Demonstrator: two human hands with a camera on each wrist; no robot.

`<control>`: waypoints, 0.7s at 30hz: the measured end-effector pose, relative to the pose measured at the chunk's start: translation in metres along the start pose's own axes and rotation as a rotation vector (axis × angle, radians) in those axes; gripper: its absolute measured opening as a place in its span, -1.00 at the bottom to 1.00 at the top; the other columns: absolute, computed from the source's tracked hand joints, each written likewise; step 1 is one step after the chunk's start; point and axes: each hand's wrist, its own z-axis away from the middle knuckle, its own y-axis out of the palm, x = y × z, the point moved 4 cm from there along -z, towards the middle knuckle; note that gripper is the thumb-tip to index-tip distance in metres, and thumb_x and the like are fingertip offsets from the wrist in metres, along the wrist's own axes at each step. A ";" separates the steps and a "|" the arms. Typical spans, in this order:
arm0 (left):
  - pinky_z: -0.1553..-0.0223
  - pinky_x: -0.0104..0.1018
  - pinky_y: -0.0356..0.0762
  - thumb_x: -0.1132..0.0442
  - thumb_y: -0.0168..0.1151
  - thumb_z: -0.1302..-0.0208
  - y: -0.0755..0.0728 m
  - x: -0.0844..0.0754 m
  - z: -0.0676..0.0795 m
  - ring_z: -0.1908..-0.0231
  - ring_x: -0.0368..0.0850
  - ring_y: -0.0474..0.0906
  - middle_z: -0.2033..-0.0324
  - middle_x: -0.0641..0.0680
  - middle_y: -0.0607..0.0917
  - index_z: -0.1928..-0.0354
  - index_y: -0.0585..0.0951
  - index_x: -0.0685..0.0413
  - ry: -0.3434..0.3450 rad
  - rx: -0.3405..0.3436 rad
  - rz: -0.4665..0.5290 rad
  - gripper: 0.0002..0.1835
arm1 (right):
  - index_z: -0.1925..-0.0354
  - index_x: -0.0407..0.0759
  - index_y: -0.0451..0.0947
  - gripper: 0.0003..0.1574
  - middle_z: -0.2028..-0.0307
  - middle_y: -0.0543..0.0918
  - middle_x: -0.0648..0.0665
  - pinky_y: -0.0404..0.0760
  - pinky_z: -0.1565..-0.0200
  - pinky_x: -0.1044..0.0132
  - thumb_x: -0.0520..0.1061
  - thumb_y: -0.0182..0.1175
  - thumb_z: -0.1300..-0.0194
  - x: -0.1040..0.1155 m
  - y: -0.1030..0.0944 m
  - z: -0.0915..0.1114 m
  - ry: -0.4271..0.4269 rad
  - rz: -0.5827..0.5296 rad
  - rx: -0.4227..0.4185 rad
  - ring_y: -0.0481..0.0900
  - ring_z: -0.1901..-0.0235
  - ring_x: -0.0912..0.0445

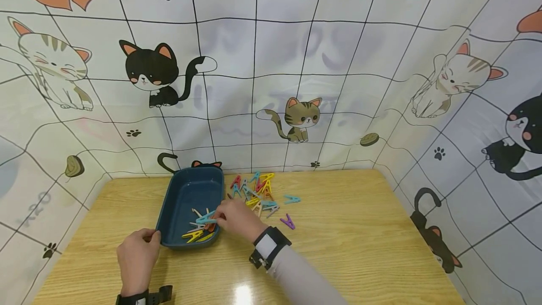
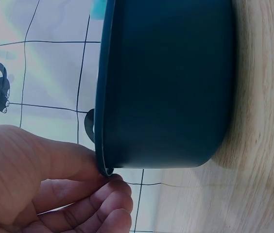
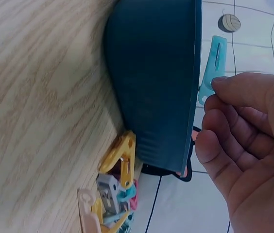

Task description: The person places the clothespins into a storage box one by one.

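Cat-printed sheeting [image 1: 237, 51] backs the table [image 1: 360, 234]. Over the tray [image 1: 190, 194], right side, my right hand [image 1: 238, 219] pinches a blue clothespin [image 1: 204, 219], probably light, stiff, best held by one end; my left hand [image 1: 139, 257] pinches the tray's near-left rim.

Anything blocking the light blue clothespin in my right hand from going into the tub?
Nothing visible blocks it; your right hand holds the light blue clothespin above the dark blue tub, over other clothespins.

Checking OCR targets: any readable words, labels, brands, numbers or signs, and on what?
None readable.
Sheet: faint lettering-like marks at left, too faint to read.
Bin: no text on the sides in view.
Clips: too small or blurred to tell.
Wrist straps: nothing legible.
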 end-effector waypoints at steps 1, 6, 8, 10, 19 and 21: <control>0.49 -0.02 0.47 0.40 0.28 -0.24 0.000 0.000 0.000 0.53 0.21 0.65 0.50 0.34 0.74 0.29 0.72 0.52 0.001 0.000 0.000 -0.79 | 0.27 -0.06 0.80 -0.88 0.35 0.70 0.09 0.39 0.35 0.58 -0.15 0.33 -0.41 0.002 0.001 0.000 -0.008 0.010 0.002 0.49 0.41 0.35; 0.49 -0.02 0.47 0.40 0.28 -0.24 0.000 0.000 0.000 0.53 0.22 0.65 0.50 0.34 0.73 0.30 0.73 0.53 0.003 -0.001 0.005 -0.79 | 0.29 -0.03 0.80 -0.87 0.35 0.69 0.12 0.42 0.26 0.54 -0.12 0.33 -0.42 0.007 0.002 -0.001 -0.036 0.014 0.001 0.52 0.39 0.36; 0.50 -0.03 0.47 0.41 0.28 -0.24 0.000 0.000 0.000 0.53 0.22 0.65 0.50 0.34 0.73 0.30 0.73 0.53 0.006 -0.002 0.006 -0.80 | 0.29 -0.03 0.80 -0.87 0.36 0.69 0.12 0.43 0.26 0.53 -0.12 0.33 -0.42 0.008 0.003 -0.001 -0.035 -0.007 0.003 0.52 0.39 0.35; 0.50 -0.03 0.46 0.41 0.28 -0.23 0.000 0.000 0.000 0.54 0.22 0.65 0.51 0.34 0.73 0.31 0.73 0.53 0.011 -0.004 0.007 -0.80 | 0.30 -0.04 0.79 -0.87 0.36 0.68 0.12 0.44 0.28 0.54 -0.13 0.33 -0.41 0.008 0.003 -0.001 -0.035 -0.025 0.004 0.51 0.39 0.36; 0.51 -0.02 0.48 0.42 0.28 -0.23 0.000 0.000 0.001 0.54 0.22 0.65 0.50 0.35 0.74 0.30 0.73 0.52 0.011 -0.006 0.013 -0.80 | 0.28 -0.06 0.79 -0.80 0.32 0.70 0.10 0.50 0.17 0.49 -0.18 0.26 -0.46 -0.001 0.004 0.004 -0.013 -0.086 0.002 0.52 0.35 0.36; 0.51 -0.02 0.48 0.42 0.29 -0.23 0.000 0.000 0.001 0.53 0.23 0.65 0.49 0.36 0.74 0.30 0.73 0.53 0.010 -0.005 0.015 -0.81 | 0.30 -0.05 0.78 -0.81 0.32 0.70 0.11 0.52 0.17 0.50 -0.17 0.26 -0.46 -0.004 0.004 0.005 -0.004 -0.078 -0.004 0.54 0.34 0.35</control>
